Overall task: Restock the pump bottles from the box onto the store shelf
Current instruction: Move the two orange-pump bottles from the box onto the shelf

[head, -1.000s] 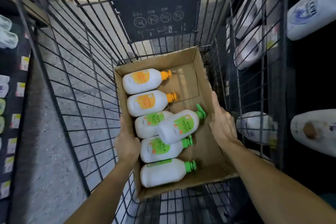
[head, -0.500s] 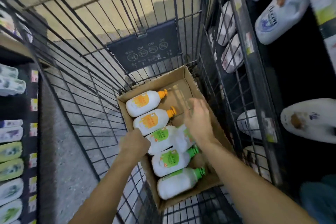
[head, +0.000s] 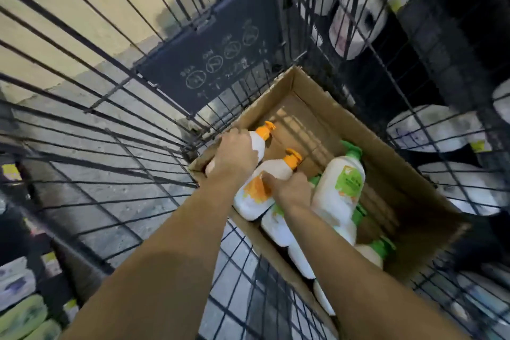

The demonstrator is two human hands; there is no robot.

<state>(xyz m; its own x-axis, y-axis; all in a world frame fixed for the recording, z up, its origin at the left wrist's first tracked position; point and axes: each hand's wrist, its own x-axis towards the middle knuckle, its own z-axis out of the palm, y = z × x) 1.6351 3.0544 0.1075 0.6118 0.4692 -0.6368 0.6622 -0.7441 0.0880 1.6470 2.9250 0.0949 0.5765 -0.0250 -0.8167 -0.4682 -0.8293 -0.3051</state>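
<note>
Left hand (head: 234,156): fingers wrapped over the far orange-pump bottle (head: 255,143).
Right hand (head: 289,188): fingers closed on the second orange-pump bottle (head: 265,182).
Bottles: lying in the cardboard box (head: 386,174), pumps pointing far-right.

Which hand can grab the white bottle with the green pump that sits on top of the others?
Probably the right hand. It rests right beside the white bottle with the green pump, on the same side of the brown cardboard box. The left hand is farther off, already wrapped over a white bottle with an orange pump.
</note>
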